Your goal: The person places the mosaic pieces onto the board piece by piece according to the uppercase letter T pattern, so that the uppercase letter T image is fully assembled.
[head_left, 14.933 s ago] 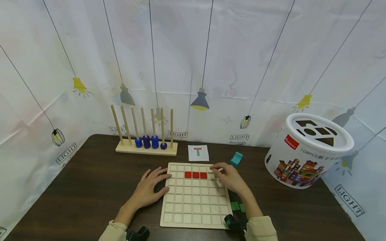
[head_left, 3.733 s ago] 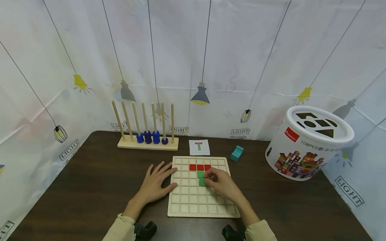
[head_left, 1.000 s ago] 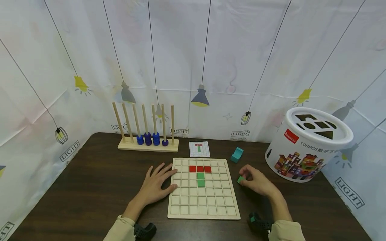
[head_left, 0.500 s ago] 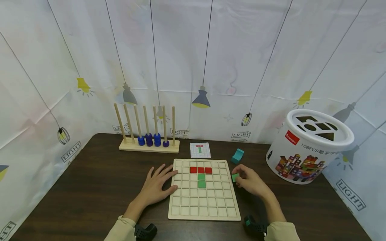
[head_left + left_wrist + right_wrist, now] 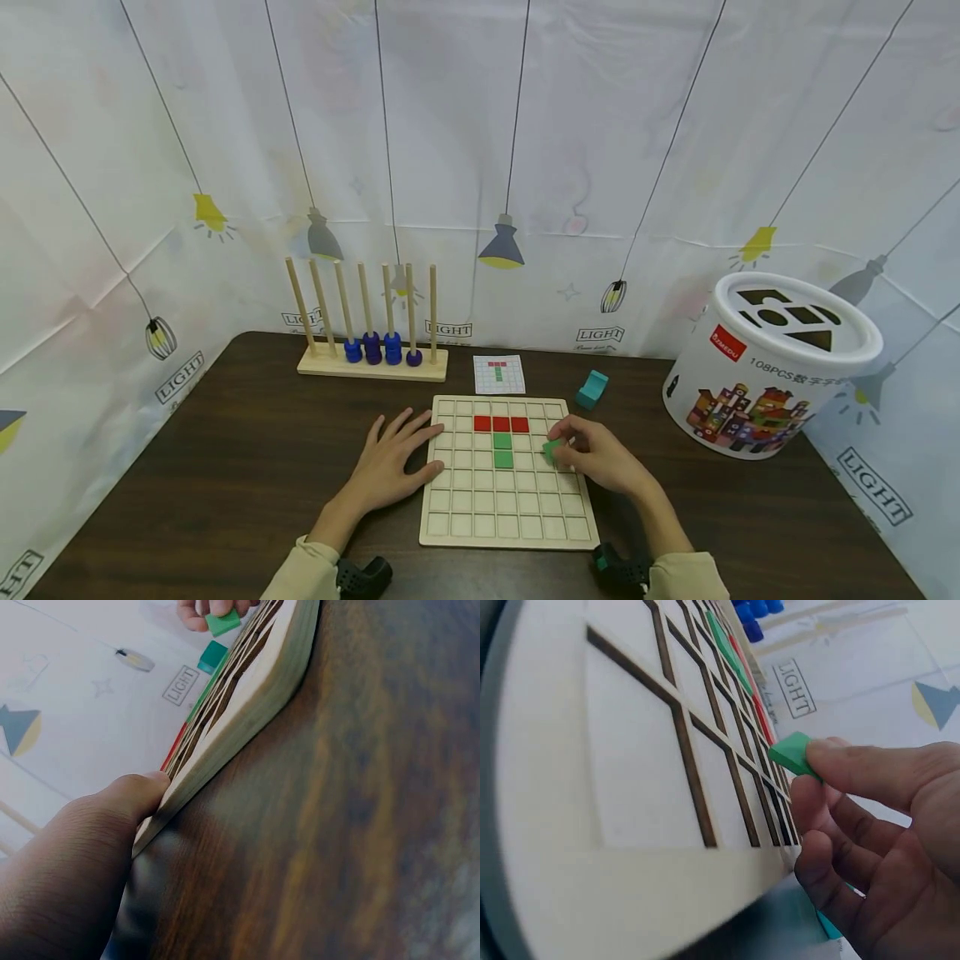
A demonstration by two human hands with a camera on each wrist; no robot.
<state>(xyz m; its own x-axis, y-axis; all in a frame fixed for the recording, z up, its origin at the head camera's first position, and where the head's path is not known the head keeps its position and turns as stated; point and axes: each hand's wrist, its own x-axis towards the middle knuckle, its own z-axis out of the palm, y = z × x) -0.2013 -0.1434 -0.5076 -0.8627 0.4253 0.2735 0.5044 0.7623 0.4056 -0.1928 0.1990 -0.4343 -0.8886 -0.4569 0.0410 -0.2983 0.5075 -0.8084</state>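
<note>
A pale wooden grid board [image 5: 495, 527] lies on the dark table. Three red square tiles [image 5: 501, 425] form a row near its far side, and two green square tiles [image 5: 503, 459] run down from the middle one. My right hand [image 5: 603, 457] pinches another green tile [image 5: 793, 752] between thumb and fingers, above the board's right part. Spread flat, my left hand [image 5: 390, 471] rests at the board's left edge, its thumb [image 5: 142, 793] touching the rim. Behind the board lies a white pattern card [image 5: 498, 385] with a small red and green T.
A turquoise block [image 5: 592, 389] lies behind the board's right corner. At the back left stands a wooden peg rack [image 5: 372, 368] with blue and purple beads. A large white tub [image 5: 765, 375] with a shape-sorter lid stands at the right.
My right hand has picked up the green tile from the table right of the board and carried it left over the board. Earlier, two green tiles were set below the red row.
</note>
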